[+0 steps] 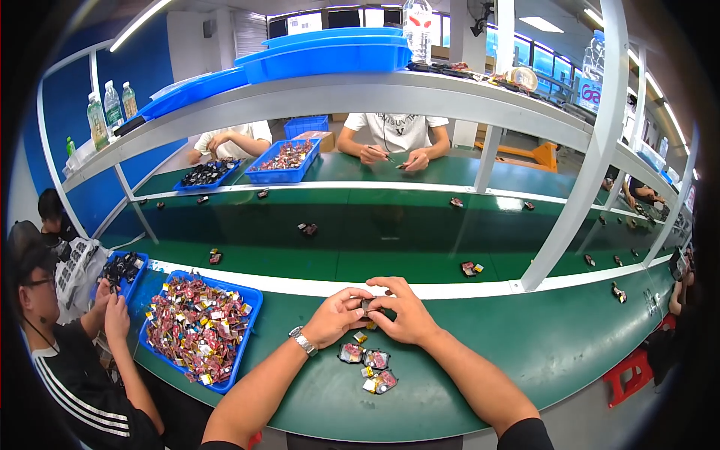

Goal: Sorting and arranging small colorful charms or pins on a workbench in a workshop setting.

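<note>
Above the green worktop point(487, 352), my left hand point(339, 318) and my right hand point(405, 311) meet, fingers closed around one small dark case point(366, 305). Fingertips cover most of it, so what is inside cannot be made out. A silvery watch point(303, 341) circles my left wrist. Just below my hands lie several small black cases with red circuit boards and yellow-and-white parts, among them one case point(351, 352) and a lower one point(385, 382). A loose yellow-and-white piece point(360, 337) sits beside them.
To my left stands a blue tray point(256, 300) heaped with red boards; beyond it a smaller blue tray point(135, 277) holds black parts. A co-worker point(67, 337) sits there. Ahead, a white rail point(300, 286) borders a green belt point(360, 255) with scattered pieces, under a shelf point(337, 96) with upright posts.
</note>
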